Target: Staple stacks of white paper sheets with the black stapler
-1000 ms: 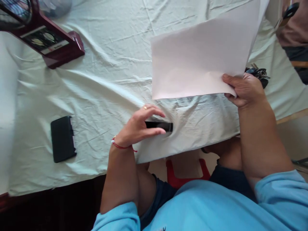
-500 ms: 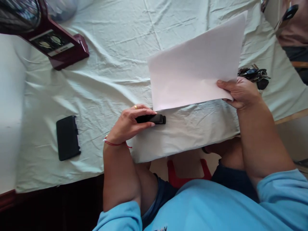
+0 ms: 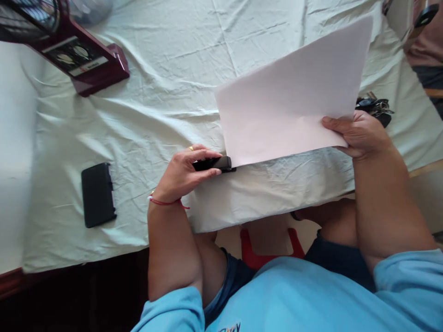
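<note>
My left hand [image 3: 188, 173] is closed around a black stapler [image 3: 221, 163] near the table's front edge. A white paper [image 3: 287, 101] is pinched at its lower right side between the thumb and fingers of my right hand [image 3: 362, 133]. The paper's lower left corner meets the front end of the stapler, and whether it lies between the jaws is hard to tell. The rest of the paper slants up and away over the cloth.
A black case-like object [image 3: 98, 195] lies at the left on the pale tablecloth [image 3: 159, 106]. A dark red fan base [image 3: 100, 69] stands at the back left. Keys [image 3: 377, 108] lie beyond my right hand. A red stool [image 3: 256, 258] is below the table.
The paper and my right hand have moved a little to the right and down. The stapler in my left hand has risen slightly, and the paper's corner is now at its front end.
</note>
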A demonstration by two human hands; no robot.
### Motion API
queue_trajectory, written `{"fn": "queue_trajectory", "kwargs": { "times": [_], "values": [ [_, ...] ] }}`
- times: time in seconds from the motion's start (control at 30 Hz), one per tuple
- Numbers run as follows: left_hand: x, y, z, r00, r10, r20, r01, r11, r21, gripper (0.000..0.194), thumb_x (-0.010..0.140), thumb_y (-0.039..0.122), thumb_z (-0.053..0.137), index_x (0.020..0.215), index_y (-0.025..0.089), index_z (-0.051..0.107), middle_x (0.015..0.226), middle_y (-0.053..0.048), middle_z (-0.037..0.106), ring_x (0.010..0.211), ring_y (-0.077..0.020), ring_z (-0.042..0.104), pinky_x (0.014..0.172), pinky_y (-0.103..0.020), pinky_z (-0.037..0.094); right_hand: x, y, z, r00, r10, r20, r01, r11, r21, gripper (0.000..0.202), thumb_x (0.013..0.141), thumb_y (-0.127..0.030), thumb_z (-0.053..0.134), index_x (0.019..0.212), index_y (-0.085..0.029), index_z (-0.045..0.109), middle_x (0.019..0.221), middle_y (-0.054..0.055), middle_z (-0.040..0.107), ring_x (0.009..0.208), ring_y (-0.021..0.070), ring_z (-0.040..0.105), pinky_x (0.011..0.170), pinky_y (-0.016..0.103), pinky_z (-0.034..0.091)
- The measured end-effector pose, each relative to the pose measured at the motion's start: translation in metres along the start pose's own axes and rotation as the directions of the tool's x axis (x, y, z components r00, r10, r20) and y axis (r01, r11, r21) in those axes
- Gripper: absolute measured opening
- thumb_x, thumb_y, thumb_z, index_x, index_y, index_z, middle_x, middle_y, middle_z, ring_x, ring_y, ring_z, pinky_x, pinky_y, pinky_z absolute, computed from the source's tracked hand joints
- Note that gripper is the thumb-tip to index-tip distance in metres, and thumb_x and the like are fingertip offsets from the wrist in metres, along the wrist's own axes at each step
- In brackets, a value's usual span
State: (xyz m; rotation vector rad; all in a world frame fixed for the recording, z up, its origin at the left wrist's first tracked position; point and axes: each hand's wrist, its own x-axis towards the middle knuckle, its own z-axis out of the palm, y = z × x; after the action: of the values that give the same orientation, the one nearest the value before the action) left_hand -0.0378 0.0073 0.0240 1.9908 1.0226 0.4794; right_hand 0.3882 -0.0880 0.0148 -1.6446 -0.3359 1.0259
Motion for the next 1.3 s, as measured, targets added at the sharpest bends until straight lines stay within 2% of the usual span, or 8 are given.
{"fn": "queue_trajectory", "kwargs": {
  "times": [0.2, 0.37, 0.63, 0.87, 1.0, 1.1, 1.2, 1.3],
  "values": [
    [0.005, 0.003, 0.002, 0.999, -0.023, 0.030, 0.022, 0.999, 0.027, 0.026, 0.098, 0.050, 0.092, 0.111, 0.029, 0.100, 0.114, -0.007, 0.091, 0.106, -0.0272, 0.081, 0.102, -0.039, 0.063, -0.006, -0.002, 0.005, 1.000, 0.026, -0.004, -0.026, 1.000, -0.005, 0.019, 0.091, -0.001, 0.094, 0.086, -0.019, 0.092, 0.109, 0.009, 0.095, 0.079, 0.0178, 0.085, 0.070, 0.027, 0.076],
    [0.007, 0.001, 0.006, 0.998, -0.062, -0.004, 0.062, 0.998, 0.017, 0.023, 0.095, 0.050, 0.091, 0.103, 0.029, 0.096, 0.103, -0.005, 0.087, 0.093, -0.0243, 0.074, 0.087, -0.038, 0.056, -0.010, -0.004, 0.008, 0.998, 0.055, 0.015, -0.055, 0.998, -0.020, 0.025, 0.097, 0.002, 0.086, 0.084, -0.018, 0.092, 0.095, 0.007, 0.092, 0.071, 0.0155, 0.082, 0.062, 0.022, 0.072],
    [0.009, 0.004, 0.011, 0.991, -0.131, -0.005, 0.131, 0.990, 0.051, 0.022, 0.093, 0.050, 0.089, 0.095, 0.028, 0.084, 0.099, -0.004, 0.082, 0.093, -0.0254, 0.070, 0.088, -0.041, 0.053, -0.013, -0.006, 0.010, 0.998, 0.064, 0.025, -0.062, 0.996, -0.059, 0.028, 0.099, 0.001, 0.086, 0.081, -0.020, 0.089, 0.093, 0.005, 0.091, 0.074, 0.0155, 0.084, 0.059, 0.018, 0.069],
    [0.013, 0.009, 0.018, 0.993, -0.114, 0.018, 0.110, 0.983, 0.149, 0.021, 0.094, 0.043, 0.085, 0.087, 0.028, 0.073, 0.094, -0.004, 0.076, 0.093, -0.0271, 0.068, 0.093, -0.042, 0.055, 0.008, 0.009, -0.006, 0.994, 0.029, 0.103, -0.025, 0.999, -0.033, 0.016, 0.089, -0.005, 0.096, 0.093, -0.021, 0.095, 0.106, 0.008, 0.095, 0.085, 0.0203, 0.088, 0.067, 0.024, 0.075],
    [0.015, 0.011, 0.017, 0.994, -0.108, 0.035, 0.104, 0.989, 0.105, 0.021, 0.093, 0.043, 0.084, 0.086, 0.027, 0.072, 0.092, -0.003, 0.075, 0.090, -0.0258, 0.068, 0.089, -0.039, 0.057, 0.023, 0.022, -0.012, 0.991, -0.032, 0.129, 0.042, 0.996, -0.077, 0.022, 0.081, -0.015, 0.108, 0.098, -0.021, 0.096, 0.116, 0.009, 0.096, 0.095, 0.0230, 0.090, 0.079, 0.029, 0.077],
    [0.014, 0.014, 0.014, 0.991, -0.124, 0.048, 0.122, 0.992, 0.039, 0.023, 0.090, 0.045, 0.087, 0.084, 0.026, 0.075, 0.091, -0.003, 0.076, 0.086, -0.0241, 0.066, 0.081, -0.036, 0.054, 0.024, 0.025, -0.007, 0.994, -0.047, 0.094, 0.058, 0.991, -0.119, 0.018, 0.081, -0.015, 0.108, 0.090, -0.018, 0.093, 0.110, 0.009, 0.095, 0.087, 0.0180, 0.084, 0.078, 0.026, 0.073],
    [0.010, 0.018, 0.011, 0.980, -0.172, 0.099, 0.177, 0.983, -0.044, 0.027, 0.085, 0.050, 0.092, 0.084, 0.026, 0.079, 0.087, -0.003, 0.077, 0.078, -0.0216, 0.064, 0.072, -0.033, 0.049, 0.016, 0.020, 0.004, 0.991, -0.097, 0.088, 0.102, 0.993, -0.056, 0.022, 0.079, -0.015, 0.109, 0.092, -0.019, 0.092, 0.109, 0.008, 0.095, 0.091, 0.0191, 0.086, 0.086, 0.029, 0.075],
    [0.006, 0.019, 0.011, 0.962, -0.235, 0.140, 0.252, 0.960, -0.120, 0.035, 0.088, 0.057, 0.092, 0.082, 0.024, 0.082, 0.078, -0.002, 0.072, 0.071, -0.0190, 0.058, 0.065, -0.032, 0.044, 0.007, 0.013, 0.013, 0.991, -0.122, 0.058, 0.120, 0.992, 0.035, 0.025, 0.076, -0.012, 0.108, 0.090, -0.020, 0.089, 0.107, 0.007, 0.094, 0.093, 0.0207, 0.087, 0.094, 0.034, 0.077]
  ]
}}
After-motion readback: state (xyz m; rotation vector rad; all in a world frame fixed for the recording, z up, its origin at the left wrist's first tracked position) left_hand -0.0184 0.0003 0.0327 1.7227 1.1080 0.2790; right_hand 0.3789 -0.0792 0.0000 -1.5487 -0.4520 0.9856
